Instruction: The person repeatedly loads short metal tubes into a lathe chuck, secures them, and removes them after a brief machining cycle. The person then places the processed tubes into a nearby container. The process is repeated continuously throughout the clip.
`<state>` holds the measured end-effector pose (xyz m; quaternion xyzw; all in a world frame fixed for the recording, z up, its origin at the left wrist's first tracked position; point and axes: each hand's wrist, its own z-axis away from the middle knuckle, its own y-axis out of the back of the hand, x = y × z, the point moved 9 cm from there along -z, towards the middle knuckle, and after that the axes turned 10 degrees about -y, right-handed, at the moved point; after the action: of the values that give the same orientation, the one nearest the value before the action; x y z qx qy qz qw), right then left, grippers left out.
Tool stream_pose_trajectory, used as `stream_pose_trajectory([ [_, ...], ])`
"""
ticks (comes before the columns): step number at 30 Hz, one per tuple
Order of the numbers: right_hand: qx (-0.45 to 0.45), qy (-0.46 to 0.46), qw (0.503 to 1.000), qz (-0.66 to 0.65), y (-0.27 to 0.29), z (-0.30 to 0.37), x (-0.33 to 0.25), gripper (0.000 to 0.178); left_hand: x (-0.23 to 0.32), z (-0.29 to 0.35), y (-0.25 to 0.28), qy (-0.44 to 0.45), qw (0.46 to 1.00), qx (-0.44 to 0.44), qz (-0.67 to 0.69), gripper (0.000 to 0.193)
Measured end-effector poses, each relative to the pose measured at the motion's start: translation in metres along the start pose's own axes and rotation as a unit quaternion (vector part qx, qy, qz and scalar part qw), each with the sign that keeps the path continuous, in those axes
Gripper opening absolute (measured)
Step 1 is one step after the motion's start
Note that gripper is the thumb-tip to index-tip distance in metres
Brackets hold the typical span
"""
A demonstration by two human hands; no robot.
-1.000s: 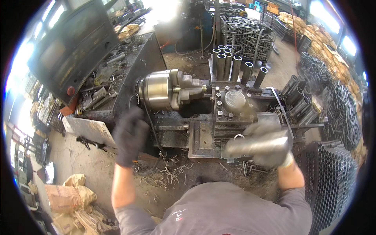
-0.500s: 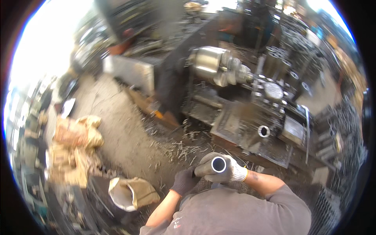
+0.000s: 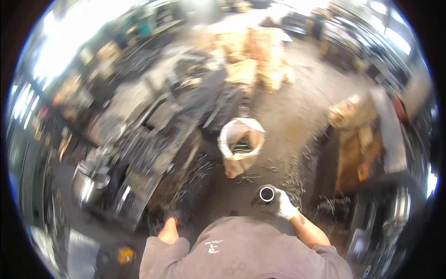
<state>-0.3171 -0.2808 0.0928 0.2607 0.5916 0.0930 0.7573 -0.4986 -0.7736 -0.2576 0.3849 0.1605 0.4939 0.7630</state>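
Observation:
My right hand (image 3: 283,204), in a white glove with a darkened palm, is closed around a metal tube (image 3: 266,194). The tube stands on end, its bright ring-shaped rim turned up and its bore dark. My left hand (image 3: 175,215), in a dark glove, is low and to the left, apart from the tube. Its fingers are lost in blur against the dark background. Ahead of my hands stands an open pale sack (image 3: 232,163) with its rim folded back. Some dark contents lie inside, too blurred to name.
Brown sacks (image 3: 267,51) are piled beyond the open one. At left is a dark machine with a shiny metal cylinder (image 3: 89,183). A grey panel (image 3: 388,135) rises at right, beside a rust-brown part. Metal shavings (image 3: 290,174) litter the floor.
My view has swung left, away from the machine with the round chuck, to the open sack. My left hand has come off the tube and moved left; the right still holds it.

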Motion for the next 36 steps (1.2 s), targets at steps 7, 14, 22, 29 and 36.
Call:
stream_pose_trajectory([
  [7, -0.258, 0.104, 0.955, 0.105, -0.143, -0.113, -0.109, 0.052, -0.078, 0.116, -0.138, 0.278, 0.911, 0.143, 0.269, 0.043],
  [14, -0.289, 0.285, 0.912, 0.064, -0.246, -0.215, -0.234, 0.038, 0.017, 0.221, -0.251, 0.458, 0.817, 0.073, 0.342, 0.042],
  [22, -0.321, 0.298, 0.894, 0.095, -0.324, -0.293, -0.256, 0.06, 0.028, 0.382, -0.109, 0.738, 0.222, 0.561, 0.302, 0.065],
  [29, -0.55, 0.367, 0.724, 0.195, -0.294, -0.331, -0.309, 0.03, -0.021, 0.428, -0.041, 0.716, 0.318, 0.604, 0.146, 0.056],
  [36, -0.492, 0.468, 0.734, 0.001, -0.331, -0.368, -0.469, 0.041, -0.044, 0.417, -0.084, 0.73, 0.421, 0.477, 0.249, 0.037],
])
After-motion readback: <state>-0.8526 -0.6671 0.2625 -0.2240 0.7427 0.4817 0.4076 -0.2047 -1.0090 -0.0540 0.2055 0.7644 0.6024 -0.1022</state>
